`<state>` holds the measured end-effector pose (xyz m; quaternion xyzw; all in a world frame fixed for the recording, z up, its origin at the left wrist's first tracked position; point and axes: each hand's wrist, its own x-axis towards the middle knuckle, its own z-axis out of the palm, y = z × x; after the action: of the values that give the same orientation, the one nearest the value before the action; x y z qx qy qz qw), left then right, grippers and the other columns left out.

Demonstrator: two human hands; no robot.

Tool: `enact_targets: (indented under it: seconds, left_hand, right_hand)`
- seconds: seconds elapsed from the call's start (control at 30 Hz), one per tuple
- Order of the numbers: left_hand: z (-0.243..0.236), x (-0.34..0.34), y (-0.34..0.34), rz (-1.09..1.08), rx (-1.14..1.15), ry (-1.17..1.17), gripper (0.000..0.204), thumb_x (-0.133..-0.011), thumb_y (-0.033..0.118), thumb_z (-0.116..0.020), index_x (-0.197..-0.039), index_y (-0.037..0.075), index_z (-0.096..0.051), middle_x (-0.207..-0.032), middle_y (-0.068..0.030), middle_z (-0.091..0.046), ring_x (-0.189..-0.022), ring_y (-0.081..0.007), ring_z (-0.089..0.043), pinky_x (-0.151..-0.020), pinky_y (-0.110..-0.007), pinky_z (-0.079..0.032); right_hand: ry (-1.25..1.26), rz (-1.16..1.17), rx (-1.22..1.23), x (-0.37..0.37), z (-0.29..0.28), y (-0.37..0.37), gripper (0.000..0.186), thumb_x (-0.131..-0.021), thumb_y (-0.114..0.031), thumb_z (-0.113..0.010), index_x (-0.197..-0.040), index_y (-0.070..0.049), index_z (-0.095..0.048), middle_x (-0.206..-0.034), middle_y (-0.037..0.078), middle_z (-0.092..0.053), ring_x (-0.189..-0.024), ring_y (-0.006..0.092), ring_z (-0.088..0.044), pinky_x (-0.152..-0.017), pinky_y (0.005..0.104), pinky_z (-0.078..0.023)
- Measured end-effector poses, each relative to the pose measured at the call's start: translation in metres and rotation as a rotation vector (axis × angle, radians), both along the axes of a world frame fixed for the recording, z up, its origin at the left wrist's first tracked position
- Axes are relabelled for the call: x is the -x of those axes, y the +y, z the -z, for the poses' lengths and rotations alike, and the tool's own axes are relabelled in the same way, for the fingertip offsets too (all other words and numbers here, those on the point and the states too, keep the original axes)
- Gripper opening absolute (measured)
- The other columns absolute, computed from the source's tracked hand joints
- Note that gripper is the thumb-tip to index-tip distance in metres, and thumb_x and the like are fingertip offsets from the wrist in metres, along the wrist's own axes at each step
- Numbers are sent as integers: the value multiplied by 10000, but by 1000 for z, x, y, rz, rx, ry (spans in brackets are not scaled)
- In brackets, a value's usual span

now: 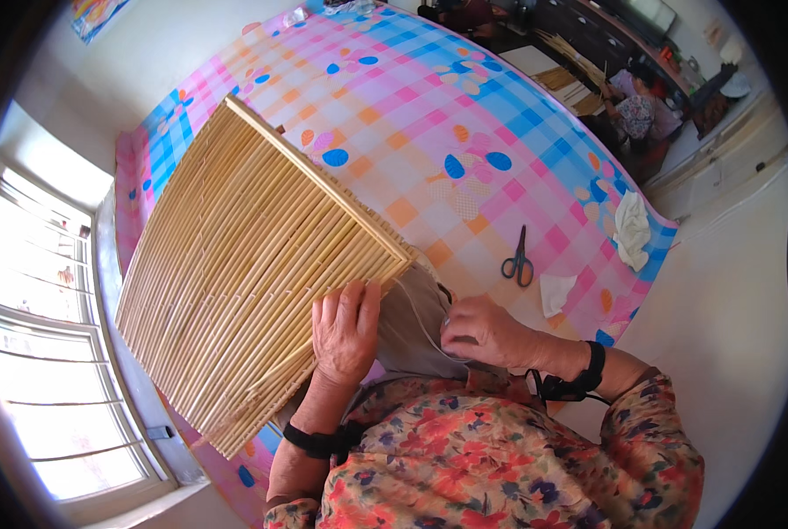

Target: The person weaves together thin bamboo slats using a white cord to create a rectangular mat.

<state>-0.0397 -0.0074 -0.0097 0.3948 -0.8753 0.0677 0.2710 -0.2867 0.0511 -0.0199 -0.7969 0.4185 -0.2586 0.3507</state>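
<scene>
A stiff mat of straw-coloured reeds or thin bamboo sticks (226,238), bound side by side with stitches, lies slanted across my lap and the bed. My left hand (346,331) grips its near right part, fingers on top of the sticks and thumb out of sight. A thin pale thread (419,310) runs from the mat's right corner down to my right hand (485,335). That hand is closed in a pinch on the thread, just right of the mat. Whether a needle is in the fingers cannot be made out.
Dark-handled scissors (517,263) lie on the checked bedsheet (394,132), with a white scrap (556,294) and a crumpled white cloth (631,231) farther right. A barred window (50,353) is at left. Another person (636,115) sits far right near more sticks (570,55).
</scene>
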Motion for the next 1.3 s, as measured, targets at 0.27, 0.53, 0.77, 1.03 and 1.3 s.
enact_targets:
  seconds: [0.27,0.53,0.77,1.03,1.3]
  left_hand:
    - [0,1,1,52,10,-13,354,-807,113,-583,-1158,88,-608,-1074,-88,-559,-959,-270,-557,-835,-422,-437]
    - [-4,-1,0,63,9,21,369,-798,134,-580,-1164,104,-617,-1072,-95,-561,-968,-275,-560,-827,-415,-442]
    - [-7,-2,6,74,9,-27,459,-826,206,-564,-1284,201,-588,-1076,-86,-545,-970,-249,-554,-826,-408,-436]
    - [0,-2,-3,83,5,29,360,-810,168,-555,-1163,132,-614,-1049,-73,-546,-970,-249,-542,-831,-394,-430]
    - [4,-1,-3,71,-7,38,391,-813,161,-567,-1201,129,-602,-1040,-73,-549,-947,-245,-544,-817,-394,-433]
  right_hand:
    - [-449,211,-455,-20,-22,12,139,-893,-102,-689,-993,-25,-629,-914,63,-619,-842,160,-613,-764,302,-489]
    - [-253,247,-108,-41,8,-21,197,-897,-141,-689,-1014,0,-614,-884,94,-625,-781,175,-625,-705,292,-493]
    - [-309,115,-641,-50,-66,-14,115,-931,-125,-642,-986,-24,-642,-814,74,-616,-769,159,-648,-667,310,-496]
    - [-157,-221,-192,6,-154,-16,160,-917,-183,-659,-967,-35,-693,-797,63,-627,-708,195,-640,-626,310,-484]
    - [-529,486,10,129,-186,-16,108,-881,-65,-643,-787,-47,-693,-678,-19,-573,-545,17,-475,-457,153,-333]
